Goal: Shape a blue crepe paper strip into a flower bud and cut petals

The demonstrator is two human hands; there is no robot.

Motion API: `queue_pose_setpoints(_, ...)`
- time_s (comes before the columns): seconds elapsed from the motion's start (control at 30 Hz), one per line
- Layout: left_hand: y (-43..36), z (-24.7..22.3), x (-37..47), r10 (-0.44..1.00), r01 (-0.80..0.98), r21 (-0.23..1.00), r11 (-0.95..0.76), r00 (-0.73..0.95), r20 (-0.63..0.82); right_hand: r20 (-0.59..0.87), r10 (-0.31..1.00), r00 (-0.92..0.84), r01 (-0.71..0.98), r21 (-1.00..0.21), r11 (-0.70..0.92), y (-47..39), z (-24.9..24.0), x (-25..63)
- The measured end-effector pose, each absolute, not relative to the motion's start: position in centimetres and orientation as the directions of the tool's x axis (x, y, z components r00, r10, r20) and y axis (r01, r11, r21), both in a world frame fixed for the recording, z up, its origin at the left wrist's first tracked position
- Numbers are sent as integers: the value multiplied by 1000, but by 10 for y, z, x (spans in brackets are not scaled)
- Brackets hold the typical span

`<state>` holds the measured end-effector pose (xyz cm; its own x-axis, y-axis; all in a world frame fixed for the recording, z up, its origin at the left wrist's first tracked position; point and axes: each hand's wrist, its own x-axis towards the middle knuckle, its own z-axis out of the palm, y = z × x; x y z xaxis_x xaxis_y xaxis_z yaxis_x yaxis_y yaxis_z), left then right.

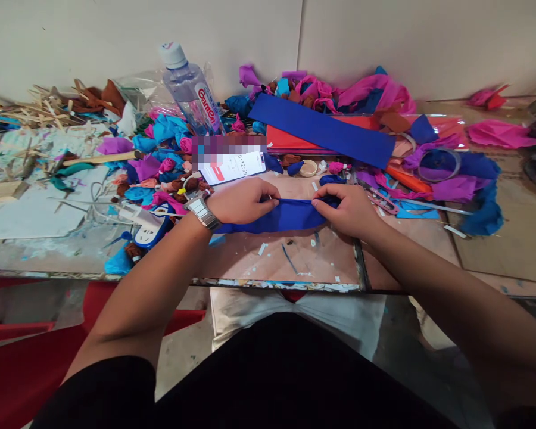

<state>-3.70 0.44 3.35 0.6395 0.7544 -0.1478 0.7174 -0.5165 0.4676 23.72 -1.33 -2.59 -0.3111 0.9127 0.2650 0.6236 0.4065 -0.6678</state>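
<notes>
A strip of dark blue crepe paper [290, 217] is stretched between my two hands, just above the brown work surface [250, 259]. My left hand [241, 202], with a metal watch on the wrist, pinches its upper edge between thumb and finger. Farther right, my right hand [348, 208] pinches the same edge. Beyond the hands lie a lit phone [234, 170] and a small round roll of pale tape [308, 168]. A wider blue strip [321, 128] rests at the back over red sheets [290, 138].
Coloured paper scraps and twisted bits lie around. A water bottle [192, 89] stands tilted at the back. To the left are a power strip [152, 226], a wooden handle [102, 158] and wood slivers [53, 107]. A clear tape roll [438, 164] and pink cutter [382, 201] lie right.
</notes>
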Motion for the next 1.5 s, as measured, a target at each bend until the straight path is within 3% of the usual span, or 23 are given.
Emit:
queue_pose_setpoints(0.3, 6, 38, -44, 798, 842, 173, -511, 540, -267, 259, 933, -251, 677, -642, 360, -9, -29, 239)
queue_pose_setpoints(0.57, 1, 41, -36, 808, 840, 118, -530, 542, -232, 233, 934, -271, 681, -639, 357, -11, -27, 237)
queue_pose_setpoints(0.8, 8, 37, -43, 883, 900, 1, -437, 429, -189, 266, 944, -197, 733, -600, 322, -8, -27, 240)
queue_pose_setpoints(0.93, 6, 31, -39, 887, 896, 25, -444, 443, -127, 261, 948, -180, 744, -594, 305, -9, -26, 240)
queue_pose_setpoints(1.17, -3, 20, -21, 738, 719, 264, -643, 674, -36, 247, 912, -327, 724, -555, 410, -17, -22, 230)
queue_pose_setpoints(1.3, -4, 15, -14, 723, 711, 242, -661, 689, -49, 261, 898, -353, 721, -536, 439, -18, -21, 229)
queue_pose_setpoints(1.5, -1, 18, -17, 778, 784, 133, -607, 620, -106, 221, 934, -282, 730, -583, 358, -18, -22, 231)
